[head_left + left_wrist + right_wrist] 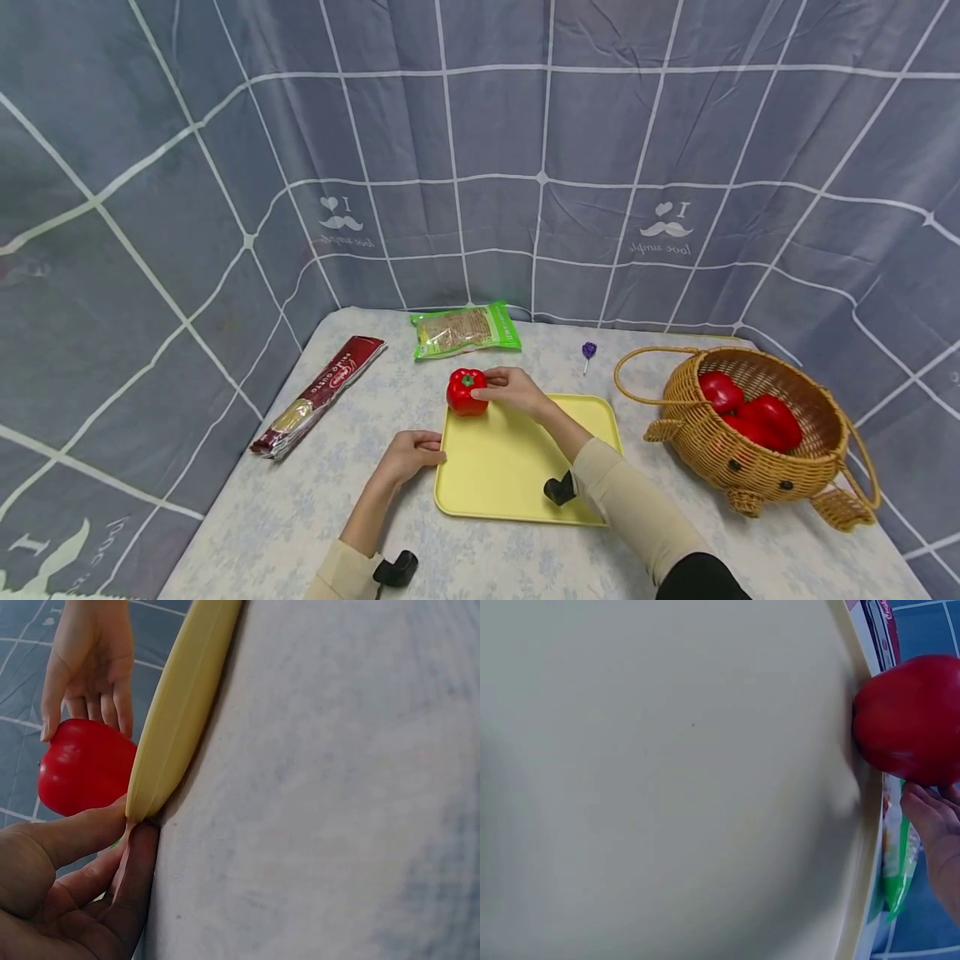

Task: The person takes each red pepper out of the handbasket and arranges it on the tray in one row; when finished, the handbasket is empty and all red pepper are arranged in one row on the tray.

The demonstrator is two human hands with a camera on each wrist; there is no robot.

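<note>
A red bell pepper (467, 392) with a green stem is at the far left corner of the yellow tray (517, 467). My right hand (513, 390) holds it from the right, thumb on the near side. In the right wrist view the pepper (911, 720) overlaps the tray's rim, with the fingers (930, 814) against it. At the tray's left edge is my left hand (408, 456). The left wrist view shows its thumb and fingers (139, 862) pinching the tray's edge (176, 720).
A wicker basket (738, 475) with several red items (772, 421) stands at the right. Behind the tray lie a green-edged packet (465, 331) and a purple lollipop (588, 351). To the left is a long dark red packet (322, 396). Grey gridded curtains (495, 217) surround the table.
</note>
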